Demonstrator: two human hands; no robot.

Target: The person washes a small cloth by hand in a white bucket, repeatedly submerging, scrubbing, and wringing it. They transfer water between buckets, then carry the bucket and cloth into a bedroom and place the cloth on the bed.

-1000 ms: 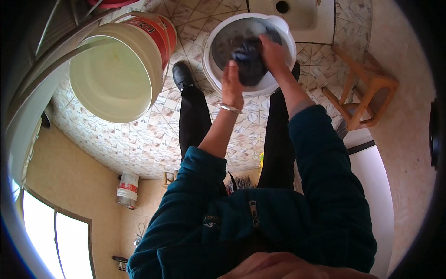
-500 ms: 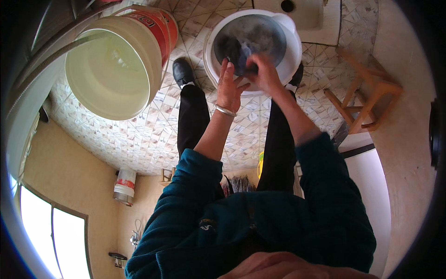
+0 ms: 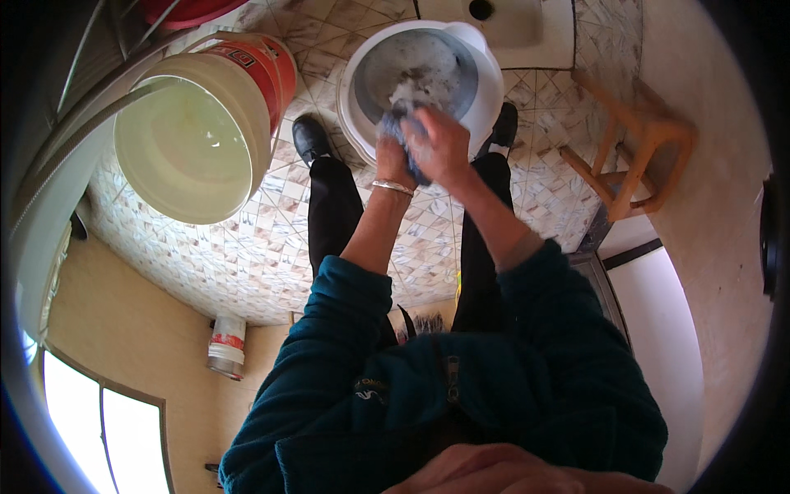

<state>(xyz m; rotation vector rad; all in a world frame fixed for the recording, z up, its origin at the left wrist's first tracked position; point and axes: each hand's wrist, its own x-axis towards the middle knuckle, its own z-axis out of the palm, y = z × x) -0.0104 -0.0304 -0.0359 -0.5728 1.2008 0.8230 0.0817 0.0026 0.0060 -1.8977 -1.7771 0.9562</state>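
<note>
Many patterned tiles make up the floor (image 3: 247, 267), and the largest thing standing on it is a pale bucket (image 3: 183, 156) to the person's left, with clear-looking liquid inside. Next in size comes the white basin (image 3: 492, 95), set ahead of the person, holding grey water (image 3: 415, 58) with foam on top. Off to the right is a wooden stool (image 3: 671, 136), well apart from the basin. Two black shoes, the left one (image 3: 311, 138) and the right one (image 3: 504, 123), stand on either side of the basin; that wide stance seems a good one for steady work. Both hands meet at the basin's near rim: the left hand (image 3: 395, 160) clasps a bunched, dark blue-grey cloth (image 3: 418, 171), and the right hand (image 3: 443, 146) presses bent fingers over it, blurred. Whether the cloth touches the rim, I cannot tell. To rub it well, the left hand should anchor one fold while the right works across it, kept over the water so drips fall inside, and fresh folds turned up often. Smallest is the bracelet (image 3: 393, 188) on the left wrist, which could snag on loose fabric.
</note>
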